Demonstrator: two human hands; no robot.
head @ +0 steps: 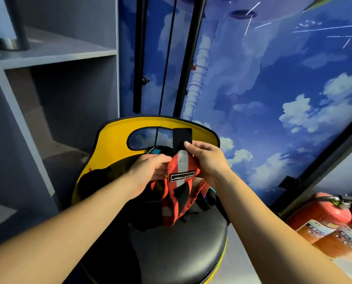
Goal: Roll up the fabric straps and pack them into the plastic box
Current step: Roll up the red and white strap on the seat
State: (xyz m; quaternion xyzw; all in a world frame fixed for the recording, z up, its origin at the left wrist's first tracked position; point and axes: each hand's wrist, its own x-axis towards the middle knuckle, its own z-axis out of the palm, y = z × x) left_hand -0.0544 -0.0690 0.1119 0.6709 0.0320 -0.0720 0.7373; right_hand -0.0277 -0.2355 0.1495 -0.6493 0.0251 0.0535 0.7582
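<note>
Both hands raised over a chair seat [183,238], meeting at one red fabric strap [180,171]. Left hand [150,169] at the strap's left edge, fingers curled in and pinching the cloth, thumb on top. Right hand [205,158] at the strap's upper right, thumb and forefinger pressed together on the black tab [182,138] that stands up from the strap's top end, remaining fingers wrapped behind the fabric. Strap thus stretched between the two hands, directly under the fingertips, partly gathered at the top with a grey-white stripe down its middle and a black label [182,178] reading LARA STAR just below the hands. Lower part of the strap hanging loose toward the seat, red and grey bands showing among black webbing. More straps [191,203], black and red, heaped on the black seat beneath, touching the hanging end. Yellow chair back [113,144] with an oval cut-out right behind the hands. Grey shelving [48,83] to the left, blue sky-and-cloud wall [273,89] behind, two red fire extinguishers [330,222] on the floor at the right, well apart from the strap. Plastic box nowhere visible from this angle.
</note>
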